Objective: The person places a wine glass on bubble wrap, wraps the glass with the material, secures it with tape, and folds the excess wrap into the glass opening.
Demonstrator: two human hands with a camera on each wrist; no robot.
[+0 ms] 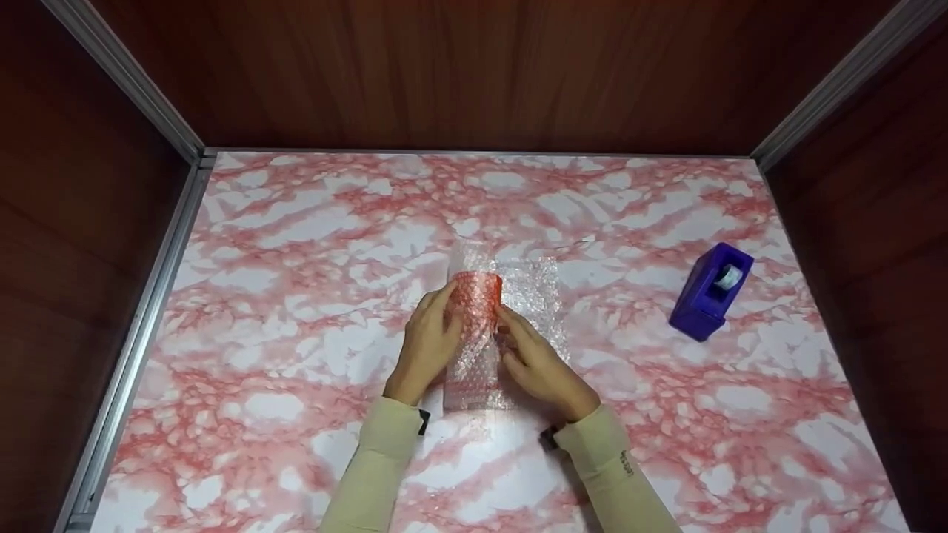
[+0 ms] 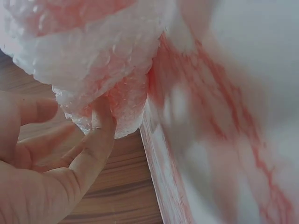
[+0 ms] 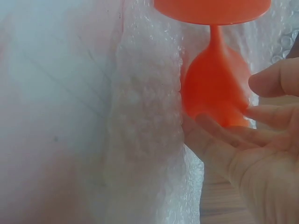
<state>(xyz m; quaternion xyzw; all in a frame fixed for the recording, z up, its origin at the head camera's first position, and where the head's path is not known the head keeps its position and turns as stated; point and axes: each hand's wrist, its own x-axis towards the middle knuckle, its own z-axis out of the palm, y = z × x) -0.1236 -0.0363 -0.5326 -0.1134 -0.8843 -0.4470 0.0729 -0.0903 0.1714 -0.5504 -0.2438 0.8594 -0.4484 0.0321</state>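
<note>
An orange goblet (image 3: 215, 79) lies on its side on a sheet of bubble wrap (image 1: 537, 289), with a flap of the sheet folded over it from the left. Its round foot, stem and bowl show uncovered in the right wrist view. My left hand (image 1: 429, 337) holds the wrapped side, its fingers against the bubbles in the left wrist view. From the right, my right hand (image 1: 541, 366) has its fingers curled at the goblet's bowl, and the thumb lies at the other side of it. Part of the sheet is hidden under the hands.
A purple tape dispenser (image 1: 700, 296) with a roll of tape stands on the right part of the table. The table (image 1: 296, 414) has a red and white marbled top. Dark wooden panels (image 1: 474, 74) on metal rails enclose its back and sides.
</note>
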